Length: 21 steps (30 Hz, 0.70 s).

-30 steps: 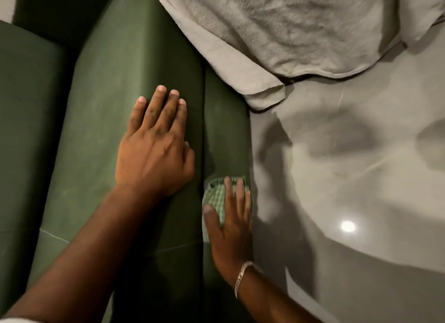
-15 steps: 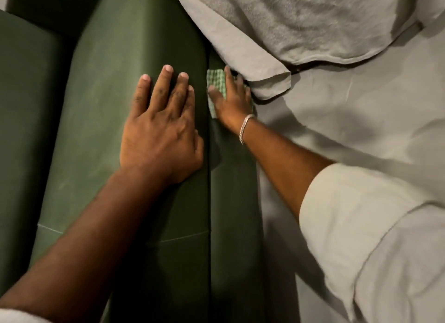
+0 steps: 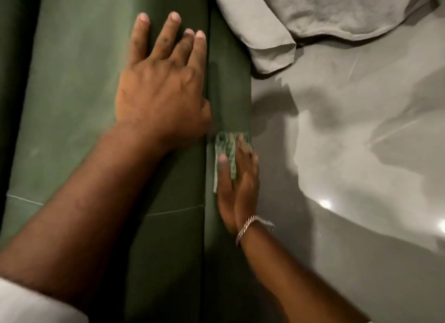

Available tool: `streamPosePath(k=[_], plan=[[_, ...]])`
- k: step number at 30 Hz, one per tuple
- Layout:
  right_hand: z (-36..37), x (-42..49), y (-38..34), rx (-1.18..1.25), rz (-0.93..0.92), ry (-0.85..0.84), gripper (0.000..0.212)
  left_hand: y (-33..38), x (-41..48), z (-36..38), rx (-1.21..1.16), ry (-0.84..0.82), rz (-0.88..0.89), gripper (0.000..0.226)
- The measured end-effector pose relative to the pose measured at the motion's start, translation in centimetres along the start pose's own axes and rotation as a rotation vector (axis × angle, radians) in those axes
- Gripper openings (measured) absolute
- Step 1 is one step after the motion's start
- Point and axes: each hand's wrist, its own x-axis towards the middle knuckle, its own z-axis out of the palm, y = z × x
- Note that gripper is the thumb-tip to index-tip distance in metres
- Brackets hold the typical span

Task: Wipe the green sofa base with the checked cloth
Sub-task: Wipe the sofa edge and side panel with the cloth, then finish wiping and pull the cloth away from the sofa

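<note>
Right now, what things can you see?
sofa seat: one, green, left
sofa base: one, dark green, middle strip
checked cloth: one, green-white, on the sofa base
crumpled fabric: one, pale grey, top right, on the floor
floor: one, shiny grey, right
bracelet: one, silvery, right wrist
sleeve: one, white, bottom left
left hand: one, flat on the sofa seat
right hand: one, pressing the checked cloth

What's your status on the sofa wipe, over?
Left hand flat on the seat cushion. Right hand pressing the checked cloth flat against the sofa base. Grey blanket overlaps the base's far end.
</note>
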Motion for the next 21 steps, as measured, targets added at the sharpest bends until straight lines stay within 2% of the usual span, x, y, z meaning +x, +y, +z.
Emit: streamPosePath(k=[4, 7, 10, 11, 13, 14, 15, 17, 21], plan=[[-1.7, -4.4, -1.4, 0.031, 0.142, -0.019, 0.044, 0.5, -0.5, -0.6, -0.016, -0.127, 0.11, 0.081], [-4.9, -5.8, -3.0, 0.215, 0.355, 0.043, 0.03, 1.1, -1.6, -1.2, -0.197, -0.145, 0.129, 0.073], [-8.5, -4.2, -7.7, 0.394, 0.526, 0.212, 0.024, 1.7, -2.8, -3.1, -0.716, -0.152, -0.113, 0.063], [-9.4, -3.6, -9.7, 0.44, 0.522, 0.225, 0.026, 2.1, -3.1, -4.0, -0.979, -0.225, -0.24, 0.059], [-10.6, -1.9, -15.4, 0.464, 0.467, 0.19, 0.036, 1.8, -3.4, -7.2, -1.665, -0.461, -0.467, 0.054], [-10.9, -1.0, -18.8, 0.436, 0.434, 0.17, 0.042, 1.2, -3.2, -8.9, -2.023, -0.571, -0.517, 0.053], [-11.1, -0.2, -22.2, 0.392, 0.389, 0.15, 0.046, 0.4, -2.7, -10.6, -2.28, -0.64, -0.549, 0.057], [-11.6, 1.3, -28.4, 0.221, 0.27, 0.137, 0.042, -2.0, -1.0, -13.9, -2.514, -0.62, -0.547, 0.062], [-13.6, 5.2, -39.4, -0.077, -0.009, 0.109, 0.043, -7.1, 3.7, -20.4, -2.652, -0.452, -0.585, 0.025]])
